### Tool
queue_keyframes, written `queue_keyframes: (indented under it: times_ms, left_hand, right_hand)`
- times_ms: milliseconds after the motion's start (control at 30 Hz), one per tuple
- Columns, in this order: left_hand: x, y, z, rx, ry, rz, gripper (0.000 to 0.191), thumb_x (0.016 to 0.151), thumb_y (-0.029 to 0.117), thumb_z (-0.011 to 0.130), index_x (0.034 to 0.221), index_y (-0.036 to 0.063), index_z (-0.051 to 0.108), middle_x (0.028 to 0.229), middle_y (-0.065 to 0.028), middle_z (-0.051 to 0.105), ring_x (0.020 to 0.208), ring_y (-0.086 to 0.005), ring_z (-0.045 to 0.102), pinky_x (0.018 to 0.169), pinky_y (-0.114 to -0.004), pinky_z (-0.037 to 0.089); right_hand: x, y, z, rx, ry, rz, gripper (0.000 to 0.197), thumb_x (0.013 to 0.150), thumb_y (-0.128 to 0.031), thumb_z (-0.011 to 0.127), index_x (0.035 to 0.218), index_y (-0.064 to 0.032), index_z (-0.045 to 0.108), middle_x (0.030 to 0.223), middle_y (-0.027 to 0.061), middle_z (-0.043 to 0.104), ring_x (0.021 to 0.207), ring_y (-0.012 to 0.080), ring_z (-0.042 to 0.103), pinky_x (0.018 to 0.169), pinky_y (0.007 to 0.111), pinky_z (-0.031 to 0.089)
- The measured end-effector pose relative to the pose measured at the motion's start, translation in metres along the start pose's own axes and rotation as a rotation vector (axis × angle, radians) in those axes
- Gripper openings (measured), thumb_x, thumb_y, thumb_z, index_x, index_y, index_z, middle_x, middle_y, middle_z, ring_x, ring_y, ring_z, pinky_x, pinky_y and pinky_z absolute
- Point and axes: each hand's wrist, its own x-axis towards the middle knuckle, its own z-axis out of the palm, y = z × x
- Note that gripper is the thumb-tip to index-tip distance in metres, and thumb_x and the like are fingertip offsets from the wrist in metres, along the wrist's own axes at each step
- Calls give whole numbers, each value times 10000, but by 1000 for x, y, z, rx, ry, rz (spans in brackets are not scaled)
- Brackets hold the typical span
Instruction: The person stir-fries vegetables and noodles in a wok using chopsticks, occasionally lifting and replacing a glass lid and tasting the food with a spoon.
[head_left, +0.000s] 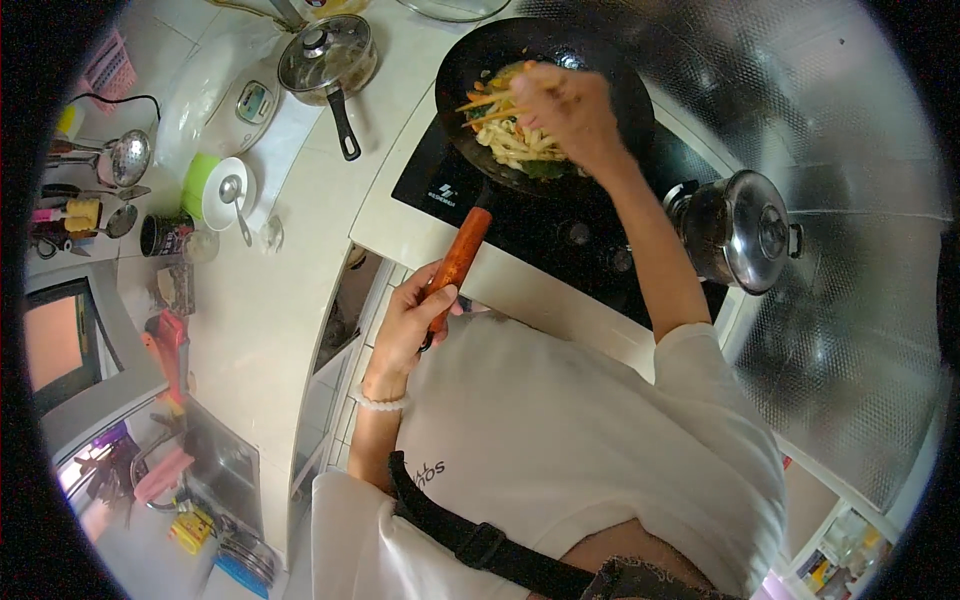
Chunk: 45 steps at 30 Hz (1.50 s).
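Note:
My left hand (414, 315) is wrapped around the reddish wooden handle (463, 244) of a dark wok (622, 112), which sits on a black glass cooktop (555, 240). Over the wok, my right hand (566, 109) grips a pair of wooden chopsticks (487, 112). Their tips lie at the left side of the food. Pale strips (517, 146), possibly noodles, are in the wok with bits of orange and some dark green leaf (547, 169). The right hand hides part of the food and is slightly blurred.
Right of the wok stands a lidded steel pot (754, 232), close to my right forearm. A glass-lidded saucepan (328, 64) is on the counter at left, near a kitchen scale (251, 105) and a white bowl (221, 195) with a spoon. Foil sheeting (840, 150) lines the right side.

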Motion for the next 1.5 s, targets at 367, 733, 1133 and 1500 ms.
queue_keyframes:
  times_ms: [367, 733, 1133, 1500]
  left_hand:
    - [0, -2, -1, 12, 23, -2, 387, 866, 118, 515, 1215, -38, 459, 698, -58, 572, 406, -58, 402, 361, -189, 313]
    - [-1, -4, -1, -6, 12, -3, 392, 873, 125, 525, 1224, -36, 458, 697, -57, 572, 431, -58, 414, 366, -191, 316]
    - [1, -4, -4, 17, -12, -18, 407, 868, 134, 531, 1227, -39, 446, 720, -59, 574, 419, -72, 433, 382, -194, 339]
    - [1, -4, -2, 48, 6, -1, 411, 857, 129, 548, 1219, -42, 455, 727, -54, 569, 419, -78, 449, 389, -194, 349]
  right_hand:
    - [-12, 29, -14, -348, 20, 137, 254, 873, -229, 584, 919, 11, 653, 769, 114, 653, 601, 161, 638, 563, 316, 537]
    - [-12, 58, -2, -327, 106, 76, 286, 878, -271, 557, 786, -10, 631, 565, 107, 573, 494, 205, 568, 475, 319, 446]
    - [-33, 6, -11, -135, 122, 128, 261, 878, -220, 574, 914, 28, 644, 709, 104, 644, 647, 167, 647, 552, 283, 526]
    - [-35, 35, -18, -339, 105, 108, 228, 892, -209, 562, 894, 0, 652, 578, 80, 563, 508, 123, 538, 444, 321, 386]
